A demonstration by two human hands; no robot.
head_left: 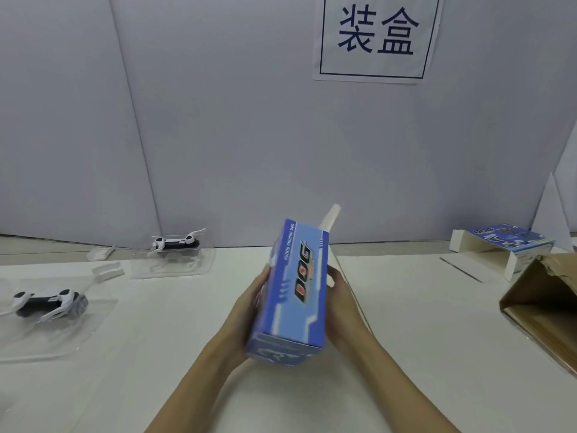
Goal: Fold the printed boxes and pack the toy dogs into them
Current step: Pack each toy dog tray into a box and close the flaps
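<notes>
Blue box held up between both hands, mid-fold

The printed box [293, 292] hangs above the table [421, 339] centre — left hand [249, 310] and right hand [338, 295] grip its long sides, likely squaring it; far flap open. Left, two toy dogs [50, 303] sit in clear trays [173, 260]; far right, another box [505, 245] beside a cardboard carton [540, 304].

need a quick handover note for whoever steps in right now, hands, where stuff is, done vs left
Left hand and right hand: both grip the blue box, held tilted above the table; its far white flap is open.
Two toy dogs, near and far, lie in clear trays at left, unpacked.
Another printed box lies open at far right by a brown carton.
Done: box shaped.
Left: close the flap; whether it holds a dog cannot be seen; pack the rest.
</notes>
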